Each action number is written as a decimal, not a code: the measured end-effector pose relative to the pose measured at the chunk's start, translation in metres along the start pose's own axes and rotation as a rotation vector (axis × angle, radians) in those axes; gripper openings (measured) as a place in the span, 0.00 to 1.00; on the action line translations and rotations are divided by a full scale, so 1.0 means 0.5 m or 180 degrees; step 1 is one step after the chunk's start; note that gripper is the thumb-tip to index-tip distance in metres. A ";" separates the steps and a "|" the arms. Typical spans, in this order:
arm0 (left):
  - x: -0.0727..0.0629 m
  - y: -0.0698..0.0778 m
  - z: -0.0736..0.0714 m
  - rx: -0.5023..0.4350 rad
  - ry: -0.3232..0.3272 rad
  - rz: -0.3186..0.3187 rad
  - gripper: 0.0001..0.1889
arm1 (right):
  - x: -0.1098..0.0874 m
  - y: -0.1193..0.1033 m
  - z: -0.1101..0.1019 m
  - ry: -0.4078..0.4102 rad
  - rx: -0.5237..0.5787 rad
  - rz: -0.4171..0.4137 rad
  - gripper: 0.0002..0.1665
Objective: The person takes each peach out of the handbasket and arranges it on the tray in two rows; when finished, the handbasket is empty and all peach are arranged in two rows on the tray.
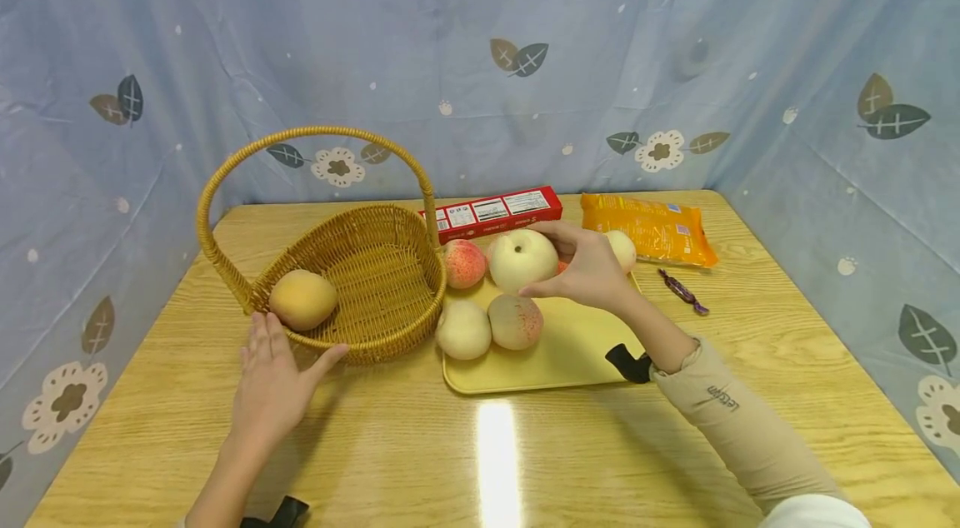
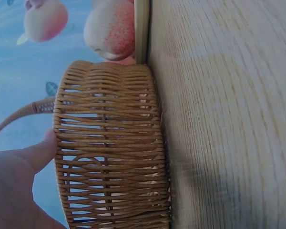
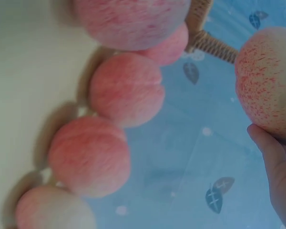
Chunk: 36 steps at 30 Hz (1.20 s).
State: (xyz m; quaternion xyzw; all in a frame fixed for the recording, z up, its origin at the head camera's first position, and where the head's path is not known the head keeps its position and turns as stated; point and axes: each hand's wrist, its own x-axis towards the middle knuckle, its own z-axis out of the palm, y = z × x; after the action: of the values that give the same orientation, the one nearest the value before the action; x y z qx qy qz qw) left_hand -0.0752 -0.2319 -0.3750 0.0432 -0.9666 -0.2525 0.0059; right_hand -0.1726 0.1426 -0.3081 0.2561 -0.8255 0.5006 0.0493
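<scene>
A pale peach (image 1: 522, 261) is lifted over the yellow tray (image 1: 577, 345), held between the thumb and fingers of my right hand (image 1: 588, 266). Red speckles cover one side of that peach (image 3: 264, 78) in the right wrist view. Several other peaches (image 1: 516, 321) lie on the tray, partly hidden behind the hand. A wicker basket (image 1: 390, 336) with a tall handle stands left of the tray, holding one yellow mango-like fruit (image 1: 303, 300). Fingers extended and thumb spread, my left hand (image 1: 273, 391) rests at the basket's front rim; its thumb (image 2: 40, 152) touches the rim.
Behind the tray lies a long red box (image 1: 495, 211). An orange packet (image 1: 648, 228) sits at the back right, with a purple wrapped candy (image 1: 682, 291) in front of it. A patterned blue curtain (image 1: 480, 95) surrounds the wooden table (image 1: 420, 461) at back and sides.
</scene>
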 end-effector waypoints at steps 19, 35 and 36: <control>0.001 0.001 -0.002 0.0007 -0.0052 -0.0034 0.60 | -0.062 0.071 -0.057 -0.0047 -0.0409 0.0585 0.44; -0.001 0.004 -0.004 -0.0001 -0.0050 -0.0062 0.60 | -0.073 0.126 -0.050 -0.0775 -0.1223 0.0729 0.39; -0.002 0.004 -0.004 -0.0009 -0.0035 -0.0059 0.60 | -0.072 0.128 -0.050 -0.0809 -0.1233 0.0709 0.40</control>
State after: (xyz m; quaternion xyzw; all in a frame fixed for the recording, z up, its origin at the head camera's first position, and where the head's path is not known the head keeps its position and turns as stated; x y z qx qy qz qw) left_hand -0.0743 -0.2312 -0.3724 0.0507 -0.9658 -0.2541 -0.0016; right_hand -0.1761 0.2009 -0.3594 0.2102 -0.9287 0.2992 -0.0622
